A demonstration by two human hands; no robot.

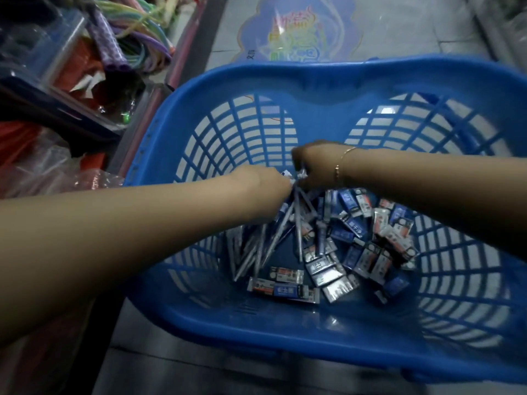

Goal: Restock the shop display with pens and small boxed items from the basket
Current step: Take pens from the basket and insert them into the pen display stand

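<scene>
Your two hands meet above the middle of the basket, almost touching each other. Your left hand [261,181] is closed around the upper ends of a bundle of pens [273,232], which hangs down from your fist and spreads out like a fan toward the basket floor. Your right hand [313,163] is curled at the top of the same bundle and seems to pinch the pen ends, but the fingertips are blurred, so the exact grip cannot be told. On your right wrist there is a thin gold bracelet [339,166]. Below and to the right of the hands, many small boxed items [368,238] in blue, white and red packs lie in a loose heap on the bottom of the blue basket [313,81]; a few longer packs [282,285] lie apart, nearer to you. The basket has lattice walls and stands on the floor [399,32], just before a floor sticker [299,27] with a colourful drawing. At your left, beside the basket, is a low shelf with coloured jump ropes [137,38], clear plastic boxes [37,44] and red packets.
</scene>
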